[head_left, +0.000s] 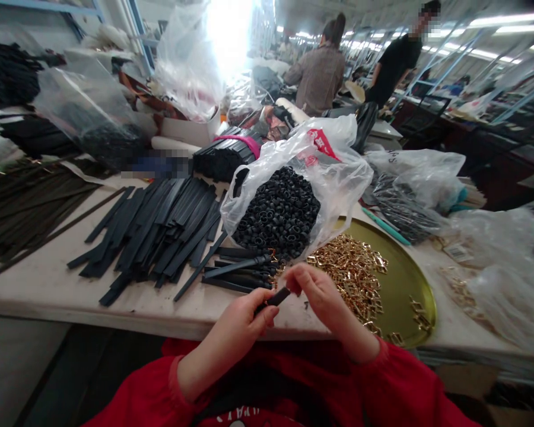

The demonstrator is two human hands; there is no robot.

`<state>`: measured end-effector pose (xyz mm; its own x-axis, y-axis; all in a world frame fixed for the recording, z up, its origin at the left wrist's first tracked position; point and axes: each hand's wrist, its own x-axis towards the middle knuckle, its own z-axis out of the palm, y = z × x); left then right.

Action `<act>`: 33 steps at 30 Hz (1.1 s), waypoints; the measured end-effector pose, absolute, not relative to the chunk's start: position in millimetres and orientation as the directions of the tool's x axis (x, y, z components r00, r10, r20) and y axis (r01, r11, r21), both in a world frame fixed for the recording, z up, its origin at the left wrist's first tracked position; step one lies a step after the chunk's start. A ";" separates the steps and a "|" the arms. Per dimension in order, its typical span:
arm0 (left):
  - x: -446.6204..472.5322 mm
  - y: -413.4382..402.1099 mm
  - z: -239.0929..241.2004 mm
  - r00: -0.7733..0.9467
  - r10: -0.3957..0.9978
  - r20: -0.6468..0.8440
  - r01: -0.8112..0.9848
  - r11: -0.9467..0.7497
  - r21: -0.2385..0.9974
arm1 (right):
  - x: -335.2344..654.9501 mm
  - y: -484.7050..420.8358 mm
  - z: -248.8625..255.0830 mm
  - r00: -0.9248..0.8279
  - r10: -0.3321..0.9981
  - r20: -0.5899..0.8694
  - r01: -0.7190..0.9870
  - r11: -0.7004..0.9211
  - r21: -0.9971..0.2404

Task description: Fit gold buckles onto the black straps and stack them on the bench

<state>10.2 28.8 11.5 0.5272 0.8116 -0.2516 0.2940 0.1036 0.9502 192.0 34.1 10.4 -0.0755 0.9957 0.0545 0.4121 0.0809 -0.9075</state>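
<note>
My left hand (242,323) and my right hand (318,293) meet just above the table's near edge, both pinched on one short black strap (277,296). The left fingers grip its lower end, the right fingers close on its upper end. Right behind the hands lie a few finished black straps with gold buckles (244,267). A clear plastic bag full of small black loops (280,210) stands just beyond them. To the right sits a round gold tray (409,279) with a heap of gold buckles (351,270).
A spread of loose black straps (160,228) covers the table's middle left, with thinner dark strips (22,201) further left. Plastic bags (409,184) and bundled straps (225,154) crowd the back. Two other people (320,71) stand at benches far behind.
</note>
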 end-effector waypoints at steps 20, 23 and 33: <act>20.5 39.6 17.0 0.311 0.942 -0.125 0.230 0.053 0.972 | 177.0 36.3 21.7 0.009 0.970 -0.242 -0.302 -0.228 -0.926; 17.7 30.1 18.7 0.339 0.934 -0.111 0.284 0.011 0.959 | 170.9 21.7 18.5 0.016 0.981 -0.193 -0.269 -0.182 -0.946; 3.1 8.5 23.3 0.501 0.855 -0.135 0.455 -0.128 0.881 | 173.6 -12.2 5.7 -0.105 0.962 -0.250 -0.237 -0.269 -0.934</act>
